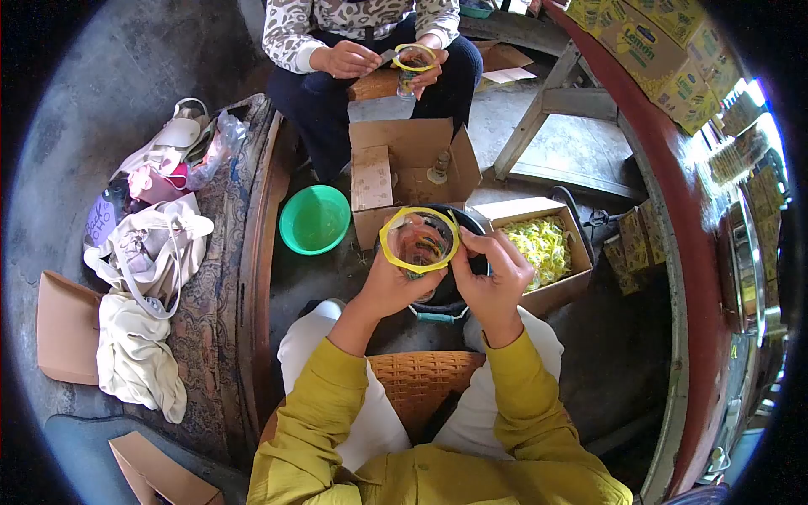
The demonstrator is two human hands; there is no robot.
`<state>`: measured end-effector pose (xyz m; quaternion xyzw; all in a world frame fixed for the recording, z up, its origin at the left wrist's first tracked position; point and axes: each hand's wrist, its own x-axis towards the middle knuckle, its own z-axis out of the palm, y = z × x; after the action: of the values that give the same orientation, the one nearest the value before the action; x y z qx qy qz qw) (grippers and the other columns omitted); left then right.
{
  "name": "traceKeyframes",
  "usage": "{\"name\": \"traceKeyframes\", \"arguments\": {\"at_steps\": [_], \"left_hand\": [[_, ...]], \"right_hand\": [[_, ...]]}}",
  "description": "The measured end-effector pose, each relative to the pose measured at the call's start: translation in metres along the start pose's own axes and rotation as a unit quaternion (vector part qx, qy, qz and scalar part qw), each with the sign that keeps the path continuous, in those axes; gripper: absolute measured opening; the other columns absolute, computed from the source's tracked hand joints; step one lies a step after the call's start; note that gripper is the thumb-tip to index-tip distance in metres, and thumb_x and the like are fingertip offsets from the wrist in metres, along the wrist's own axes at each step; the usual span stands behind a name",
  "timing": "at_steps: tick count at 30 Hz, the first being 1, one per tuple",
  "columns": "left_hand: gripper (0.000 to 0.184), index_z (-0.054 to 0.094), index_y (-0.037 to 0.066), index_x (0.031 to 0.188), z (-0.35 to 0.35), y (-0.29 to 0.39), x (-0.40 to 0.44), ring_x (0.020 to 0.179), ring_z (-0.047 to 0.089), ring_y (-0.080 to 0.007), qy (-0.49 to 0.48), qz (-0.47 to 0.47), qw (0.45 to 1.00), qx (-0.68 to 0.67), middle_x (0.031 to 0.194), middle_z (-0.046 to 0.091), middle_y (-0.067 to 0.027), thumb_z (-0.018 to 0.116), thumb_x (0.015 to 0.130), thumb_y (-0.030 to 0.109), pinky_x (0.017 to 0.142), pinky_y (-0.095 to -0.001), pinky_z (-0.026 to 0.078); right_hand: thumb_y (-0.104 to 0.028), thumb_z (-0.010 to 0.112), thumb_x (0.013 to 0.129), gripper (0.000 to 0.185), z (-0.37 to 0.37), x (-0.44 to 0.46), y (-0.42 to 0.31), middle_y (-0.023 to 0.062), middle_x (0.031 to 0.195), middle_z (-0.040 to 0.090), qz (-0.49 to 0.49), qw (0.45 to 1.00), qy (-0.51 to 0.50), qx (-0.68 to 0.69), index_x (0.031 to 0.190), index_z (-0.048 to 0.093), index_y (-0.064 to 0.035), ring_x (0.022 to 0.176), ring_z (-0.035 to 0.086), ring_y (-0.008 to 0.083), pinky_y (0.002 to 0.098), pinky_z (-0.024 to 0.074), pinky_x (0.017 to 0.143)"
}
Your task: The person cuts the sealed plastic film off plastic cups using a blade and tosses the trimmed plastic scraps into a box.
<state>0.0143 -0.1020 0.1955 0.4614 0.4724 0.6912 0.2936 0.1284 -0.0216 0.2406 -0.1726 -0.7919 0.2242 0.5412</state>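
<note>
My left hand (389, 286) is wrapped round a clear glass jar (414, 244) with a yellow rim, held upright in front of me. Something dark and reddish shows through its opening. Beside the jar's right edge, my right hand (495, 271) has its thumb and forefinger pinched near the rim; what lies between them is too small to make out. Below both hands stands a dark bucket (454, 310) with a teal handle grip. An open carton (560, 293) of yellow pieces (535, 247) is to the right of my right hand.
A green basin (315, 220) and an open cardboard box (413, 135) holding a glass stand ahead. Opposite sits a person (290, 42) holding a similar yellow-rimmed jar. Bags and cloth (139, 345) lie on a patterned bench at left; a red-edged table (665, 135) curves along the right.
</note>
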Motion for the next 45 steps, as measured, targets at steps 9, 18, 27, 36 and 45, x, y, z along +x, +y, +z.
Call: {"name": "traceKeyframes", "arguments": {"at_steps": [9, 18, 27, 36, 45], "left_hand": [[0.061, 0.033, 0.004, 0.117, -0.002, -0.006, -0.003, 0.099, 0.05, -0.0157, -0.032, -0.022, 0.999, -0.012, 0.106, 0.048, -0.0086, 0.068, 0.068, 0.002, 0.082, -0.0297, 0.044], [0.059, 0.033, 0.007, 0.119, -0.007, -0.005, -0.005, 0.107, 0.044, -0.0161, -0.004, -0.039, 0.998, -0.041, 0.113, 0.043, -0.0072, 0.067, 0.072, 0.001, 0.085, -0.0303, 0.043], [0.056, 0.034, 0.006, 0.117, -0.009, -0.006, -0.004, 0.107, 0.043, -0.0149, 0.004, -0.039, 0.997, -0.07, 0.111, 0.043, -0.0059, 0.067, 0.072, 0.001, 0.087, -0.0291, 0.04], [0.06, 0.032, 0.006, 0.118, -0.01, -0.015, -0.004, 0.106, 0.043, -0.0153, -0.02, -0.001, 1.0, 0.02, 0.109, 0.043, -0.0059, 0.067, 0.07, -0.001, 0.092, -0.0312, 0.037], [0.063, 0.029, 0.006, 0.119, -0.009, -0.005, -0.005, 0.106, 0.044, -0.0162, -0.014, -0.041, 0.999, -0.025, 0.109, 0.043, -0.0065, 0.067, 0.069, -0.002, 0.092, -0.0315, 0.036]], "right_hand": [[0.006, 0.067, 0.063, 0.02, -0.001, 0.0, 0.004, 0.0097, 0.064, 0.056, 0.017, 1.0, -0.017, 0.002, 0.081, 0.063, -0.0005, 0.054, 0.056, 0.0201, 0.0265, 0.0439, 0.049], [0.006, 0.066, 0.066, 0.015, 0.001, 0.0, 0.001, 0.0088, 0.064, 0.058, 0.067, 0.996, 0.007, 0.06, 0.08, 0.063, 0.0019, 0.054, 0.057, 0.013, 0.0226, 0.0458, 0.051], [0.006, 0.066, 0.064, 0.015, 0.005, -0.002, -0.001, 0.008, 0.061, 0.056, 0.023, 0.999, 0.002, 0.035, 0.078, 0.063, 0.0007, 0.053, 0.056, 0.0155, 0.0238, 0.0441, 0.049], [0.006, 0.067, 0.063, 0.017, 0.006, -0.004, 0.001, 0.0085, 0.061, 0.056, 0.009, 1.0, 0.006, -0.018, 0.079, 0.063, 0.0, 0.052, 0.055, 0.0174, 0.0251, 0.0434, 0.048], [0.006, 0.066, 0.065, 0.013, 0.003, -0.001, -0.003, 0.0075, 0.064, 0.059, 0.07, 0.996, -0.001, 0.049, 0.077, 0.063, 0.002, 0.055, 0.058, 0.0115, 0.0219, 0.0463, 0.051]]}}
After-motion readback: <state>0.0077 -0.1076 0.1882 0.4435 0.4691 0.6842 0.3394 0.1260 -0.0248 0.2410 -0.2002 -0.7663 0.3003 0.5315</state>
